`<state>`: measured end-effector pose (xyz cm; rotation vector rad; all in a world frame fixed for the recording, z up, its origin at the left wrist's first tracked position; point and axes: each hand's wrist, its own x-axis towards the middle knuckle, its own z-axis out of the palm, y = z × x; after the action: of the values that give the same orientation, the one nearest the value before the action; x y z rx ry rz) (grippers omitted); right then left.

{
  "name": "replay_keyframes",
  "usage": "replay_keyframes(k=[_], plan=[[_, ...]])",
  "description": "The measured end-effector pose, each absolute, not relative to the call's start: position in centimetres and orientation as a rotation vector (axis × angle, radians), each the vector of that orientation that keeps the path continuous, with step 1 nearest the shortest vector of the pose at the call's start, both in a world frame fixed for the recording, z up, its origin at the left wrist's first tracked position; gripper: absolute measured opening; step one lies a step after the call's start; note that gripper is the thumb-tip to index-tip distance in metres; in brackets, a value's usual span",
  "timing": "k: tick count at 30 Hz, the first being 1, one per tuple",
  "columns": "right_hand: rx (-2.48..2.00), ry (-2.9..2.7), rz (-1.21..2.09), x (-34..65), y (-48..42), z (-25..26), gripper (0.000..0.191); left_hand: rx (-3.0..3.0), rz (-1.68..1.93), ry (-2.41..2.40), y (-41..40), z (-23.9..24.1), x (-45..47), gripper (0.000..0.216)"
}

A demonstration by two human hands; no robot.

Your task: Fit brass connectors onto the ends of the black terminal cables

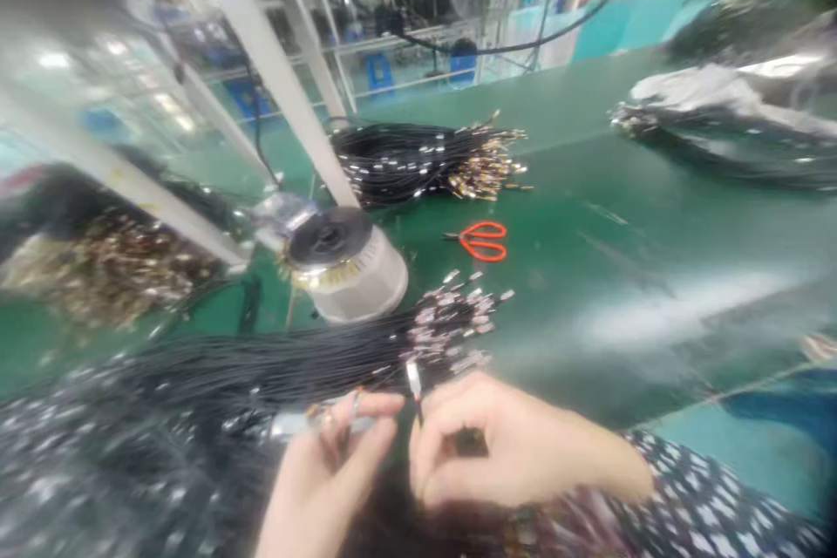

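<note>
My right hand (477,440) is closed on a thin black cable whose white-tipped connector end (414,379) points up between my hands. Just left of it, my left hand (340,453) has its thumb and index finger close together, with rings on the fingers; blur hides whether anything is pinched there. Beyond my hands lies a thick bundle of black cables (314,357), its many pale connector ends (454,318) fanned out toward the right. A pale flat piece (288,425) shows behind my left hand, too blurred to name.
Orange-handled scissors (484,241) lie on the green table (562,235). A white tub with a black reel (346,266) stands beside a white post. Behind is a coiled cable bundle with brassy ends (425,161). More bundles lie at left (118,270) and far right (732,122).
</note>
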<state>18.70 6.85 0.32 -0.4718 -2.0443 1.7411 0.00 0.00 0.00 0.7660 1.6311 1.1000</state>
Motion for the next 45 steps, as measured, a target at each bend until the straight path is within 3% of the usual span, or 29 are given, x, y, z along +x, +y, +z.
replay_keyframes(k=[5, 13, 26, 45], plan=[[-0.451, -2.086, 1.751, 16.6, 6.4, -0.4, 0.007, 0.709, 1.213, 1.528, -0.2, 0.4, 0.5, 0.017], [-0.926, -1.794, 1.590, 17.4, 7.8, 0.7, 0.013, 0.703, 1.241, 1.498, 0.0, -0.3, 0.3, 0.018], [-0.977, -1.671, 1.820, 16.2, 8.3, 0.8, 0.015, 0.871, 1.186, 1.613, -0.2, 0.3, 0.9, 0.011], [-1.026, -1.704, 1.637, 15.6, 8.1, 0.7, 0.014, 0.895, 1.241, 1.613, 0.3, 0.9, 1.3, 0.002]])
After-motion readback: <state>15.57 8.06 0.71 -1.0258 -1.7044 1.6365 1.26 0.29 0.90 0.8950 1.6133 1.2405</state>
